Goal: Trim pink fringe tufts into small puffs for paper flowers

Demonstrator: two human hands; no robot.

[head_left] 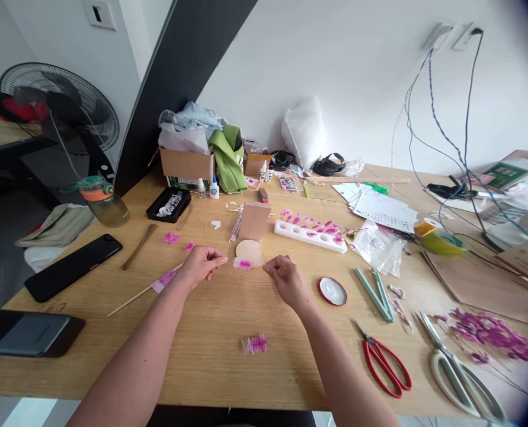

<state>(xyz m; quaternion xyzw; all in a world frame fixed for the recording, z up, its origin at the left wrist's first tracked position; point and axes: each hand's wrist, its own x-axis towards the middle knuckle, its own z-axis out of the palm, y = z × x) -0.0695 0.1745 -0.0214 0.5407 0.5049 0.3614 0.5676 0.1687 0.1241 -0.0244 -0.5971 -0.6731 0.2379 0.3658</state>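
My left hand [204, 264] and my right hand [285, 277] are held apart over the middle of the table, each closed in a pinch. Whatever lies between the fingertips is too small to make out. Between the hands is a pale round disc [249, 252] in front of an upright wooden block [255, 220]. A pink fringed strip [242, 264] overlaps the disc's near edge. Another pink fringed strip [255, 344] lies closer to me. Beside my left forearm rests a thin wooden stick [130, 300] with a pink piece [162, 281] at it.
Red-handled scissors [386, 362], large pale-handled scissors [457, 370], mint-green tongs [377, 296] and a red-rimmed lid [333, 291] lie right. Behind them stands a white foam holder [310, 236] with pink flowers. Left are a black phone [73, 267] and a bottle [104, 204].
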